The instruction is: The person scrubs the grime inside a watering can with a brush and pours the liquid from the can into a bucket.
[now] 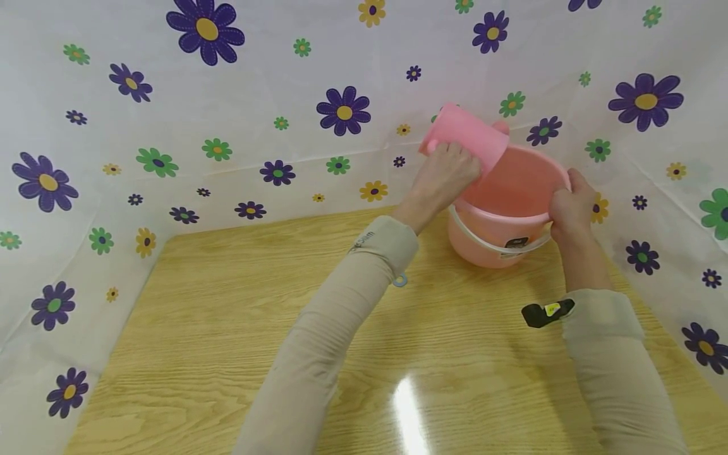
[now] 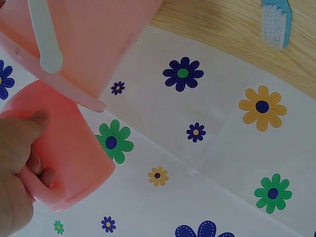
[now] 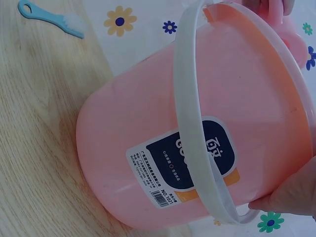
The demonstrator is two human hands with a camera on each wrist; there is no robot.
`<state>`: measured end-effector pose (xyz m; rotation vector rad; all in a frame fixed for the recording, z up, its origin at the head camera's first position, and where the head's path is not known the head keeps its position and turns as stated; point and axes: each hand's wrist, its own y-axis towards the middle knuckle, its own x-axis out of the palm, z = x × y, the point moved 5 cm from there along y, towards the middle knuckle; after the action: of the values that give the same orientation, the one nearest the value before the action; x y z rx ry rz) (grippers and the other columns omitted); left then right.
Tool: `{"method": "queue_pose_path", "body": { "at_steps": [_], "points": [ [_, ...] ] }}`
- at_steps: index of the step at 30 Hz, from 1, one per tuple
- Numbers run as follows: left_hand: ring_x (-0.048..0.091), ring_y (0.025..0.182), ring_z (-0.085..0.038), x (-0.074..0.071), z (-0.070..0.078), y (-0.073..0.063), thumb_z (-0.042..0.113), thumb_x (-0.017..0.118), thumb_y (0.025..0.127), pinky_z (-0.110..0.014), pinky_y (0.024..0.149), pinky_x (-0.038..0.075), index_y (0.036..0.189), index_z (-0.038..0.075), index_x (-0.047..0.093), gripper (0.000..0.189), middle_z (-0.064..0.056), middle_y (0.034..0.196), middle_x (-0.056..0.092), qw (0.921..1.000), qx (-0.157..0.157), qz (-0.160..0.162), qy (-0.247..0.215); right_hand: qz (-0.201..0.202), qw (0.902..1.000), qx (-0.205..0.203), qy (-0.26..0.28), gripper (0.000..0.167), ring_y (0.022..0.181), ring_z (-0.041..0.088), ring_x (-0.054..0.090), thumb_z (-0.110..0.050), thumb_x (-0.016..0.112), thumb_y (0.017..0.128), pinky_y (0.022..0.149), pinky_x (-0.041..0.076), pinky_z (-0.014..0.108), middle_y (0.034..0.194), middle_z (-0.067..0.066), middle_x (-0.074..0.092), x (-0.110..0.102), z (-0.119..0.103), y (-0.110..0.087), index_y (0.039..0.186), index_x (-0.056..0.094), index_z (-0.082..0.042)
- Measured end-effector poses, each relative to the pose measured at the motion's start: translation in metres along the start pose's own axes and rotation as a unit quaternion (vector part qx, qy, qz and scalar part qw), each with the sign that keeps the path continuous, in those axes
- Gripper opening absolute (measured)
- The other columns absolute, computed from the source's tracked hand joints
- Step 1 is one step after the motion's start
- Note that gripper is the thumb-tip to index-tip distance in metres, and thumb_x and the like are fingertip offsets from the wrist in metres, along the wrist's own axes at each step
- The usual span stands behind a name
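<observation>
My left hand (image 1: 453, 169) grips a pink plastic water dipper (image 1: 467, 134) by its handle. The dipper is tilted, its mouth at the left side of the bucket's rim in the head view. In the left wrist view the thumb lies along the dipper's side (image 2: 74, 153) and the fingers curl through the handle. A pink bucket (image 1: 483, 237) with a white handle (image 3: 186, 98) stands at the back right of the table, tipped a little. My right hand (image 1: 570, 205) holds its right rim, thumb outside near the handle's end. The dipper's inside is hidden.
A light blue brush (image 3: 52, 17) with white bristles lies on the wooden table (image 1: 239, 316) left of the bucket; my left forearm hides most of it in the head view. A white flower-print sheet (image 1: 273, 101) rises behind the table and along both sides.
</observation>
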<state>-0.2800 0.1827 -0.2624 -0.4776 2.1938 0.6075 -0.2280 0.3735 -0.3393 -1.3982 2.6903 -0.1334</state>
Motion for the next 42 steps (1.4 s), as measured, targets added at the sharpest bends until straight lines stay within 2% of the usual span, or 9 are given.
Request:
{"method": "queue_pose_path", "body": {
  "at_steps": [7,12,19,26,29,33,36,40,42],
  "points": [
    [0.044,0.075,-0.014,-0.001,-0.002,0.0,-0.007,0.033,0.091,-0.025,0.065,0.032,0.09,0.015,0.058,0.033,0.002,0.08,0.05,1.0,0.004,-0.001,0.005,-0.009,0.9999,0.007,0.006,0.053,0.122,0.014,0.041,-0.012,0.034,0.106,0.11,0.04,0.031,0.155,0.001,0.035,0.001,-0.001,0.0,0.155,0.032,-0.03],
    [0.044,0.075,-0.015,-0.005,-0.004,0.001,-0.009,0.033,0.089,-0.024,0.065,0.033,0.089,0.014,0.058,0.034,0.001,0.08,0.048,0.9999,0.003,0.011,0.001,-0.007,0.9999,0.007,0.005,0.053,0.123,0.014,0.041,-0.011,0.034,0.105,0.11,0.04,0.032,0.155,0.002,0.035,0.002,-0.002,0.001,0.155,0.032,-0.03],
    [0.044,0.077,-0.015,-0.009,-0.008,0.003,-0.008,0.034,0.09,-0.025,0.067,0.033,0.093,0.014,0.061,0.035,0.0,0.083,0.052,0.9999,0.002,0.01,0.0,0.001,1.0,0.002,0.003,0.05,0.115,0.013,0.044,-0.009,0.035,0.104,0.107,0.043,0.031,0.141,0.002,0.043,0.003,-0.003,0.001,0.151,0.04,-0.028],
    [0.045,0.078,-0.016,-0.012,-0.011,0.005,-0.009,0.033,0.091,-0.025,0.068,0.035,0.096,0.013,0.062,0.037,-0.001,0.085,0.053,1.0,0.003,0.007,-0.002,0.002,1.0,-0.002,0.002,0.047,0.111,0.013,0.047,-0.009,0.035,0.104,0.105,0.045,0.031,0.135,0.001,0.046,0.004,-0.004,0.0,0.147,0.045,-0.026],
    [0.046,0.08,-0.016,-0.014,-0.01,0.006,-0.008,0.034,0.091,-0.025,0.071,0.038,0.1,0.012,0.064,0.037,-0.001,0.088,0.056,1.0,0.006,-0.001,-0.004,-0.001,1.0,0.004,-0.004,0.05,0.116,0.014,0.045,-0.008,0.034,0.104,0.107,0.042,0.03,0.141,0.002,0.044,0.003,-0.003,0.0,0.149,0.042,-0.027],
    [0.048,0.082,-0.017,-0.014,-0.006,0.006,-0.008,0.035,0.092,-0.025,0.074,0.043,0.104,0.01,0.066,0.038,-0.002,0.091,0.06,0.9997,0.018,-0.006,-0.016,-0.004,0.9998,0.02,-0.008,0.056,0.128,0.013,0.04,-0.008,0.032,0.104,0.111,0.037,0.028,0.156,0.0,0.034,0.0,0.001,-0.002,0.155,0.032,-0.029],
    [0.048,0.081,-0.017,-0.014,-0.003,0.007,-0.007,0.035,0.093,-0.025,0.074,0.043,0.105,0.01,0.066,0.038,-0.002,0.091,0.06,0.9996,0.023,-0.005,-0.013,0.001,0.9999,0.016,-0.003,0.054,0.121,0.014,0.044,-0.006,0.032,0.103,0.109,0.04,0.029,0.149,0.002,0.04,-0.002,0.002,-0.003,0.153,0.037,-0.027],
    [0.047,0.081,-0.016,-0.015,-0.003,0.007,-0.006,0.034,0.094,-0.024,0.073,0.039,0.104,0.011,0.066,0.037,-0.001,0.089,0.057,0.9998,0.021,-0.005,0.006,0.007,1.0,-0.002,-0.004,0.047,0.106,0.012,0.048,-0.006,0.033,0.103,0.102,0.045,0.028,0.127,-0.001,0.049,-0.002,0.0,-0.003,0.144,0.048,-0.022],
    [0.046,0.081,-0.016,-0.016,-0.004,0.006,-0.006,0.034,0.094,-0.024,0.072,0.038,0.104,0.011,0.065,0.038,-0.001,0.089,0.056,0.9997,0.02,-0.004,0.01,0.006,1.0,-0.003,-0.007,0.046,0.106,0.012,0.049,-0.007,0.034,0.103,0.102,0.045,0.029,0.125,-0.002,0.049,-0.001,-0.001,-0.002,0.144,0.048,-0.023]
  ]
}}
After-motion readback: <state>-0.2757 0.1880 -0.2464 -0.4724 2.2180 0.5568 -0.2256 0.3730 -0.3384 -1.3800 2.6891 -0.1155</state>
